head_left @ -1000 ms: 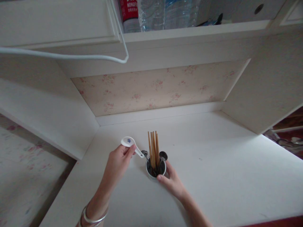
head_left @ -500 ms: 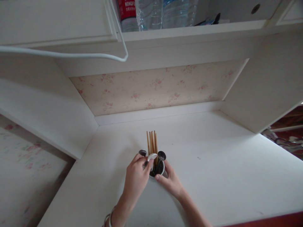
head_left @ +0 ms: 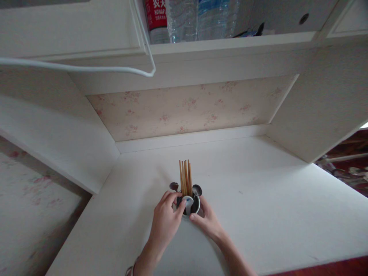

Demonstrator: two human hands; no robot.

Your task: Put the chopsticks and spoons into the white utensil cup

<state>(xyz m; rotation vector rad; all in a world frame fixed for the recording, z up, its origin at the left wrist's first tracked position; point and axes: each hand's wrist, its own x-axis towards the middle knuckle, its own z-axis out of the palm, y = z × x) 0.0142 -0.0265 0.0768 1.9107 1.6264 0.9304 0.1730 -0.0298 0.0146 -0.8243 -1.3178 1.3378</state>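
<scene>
A round cup [head_left: 198, 207] with a pale rim stands on the white counter. Several wooden chopsticks [head_left: 185, 178] rise from it. One metal spoon [head_left: 174, 186] leans out on the left and another metal spoon [head_left: 197, 190] on the right. At the front of the cup is a white soup spoon [head_left: 188, 201], its bowl up and its handle down inside. My left hand [head_left: 166, 214] has thumb and index finger at the left edge of that bowl, in a pinch. My right hand [head_left: 208, 220] is curled around the cup's right side, thumb at the front rim.
The white counter [head_left: 258, 199] runs between side panels, with a floral-papered back wall [head_left: 172, 113]. Overhead, an open shelf holds plastic-wrapped bottles [head_left: 184, 19]. A white cable [head_left: 115, 69] hangs at upper left. Blurred items [head_left: 345, 168] lie beyond the right edge.
The white soup spoon has gone lower into the cup and its bowl now faces me more. My left thumb and finger have shifted slightly with it. My right hand stays at the cup.
</scene>
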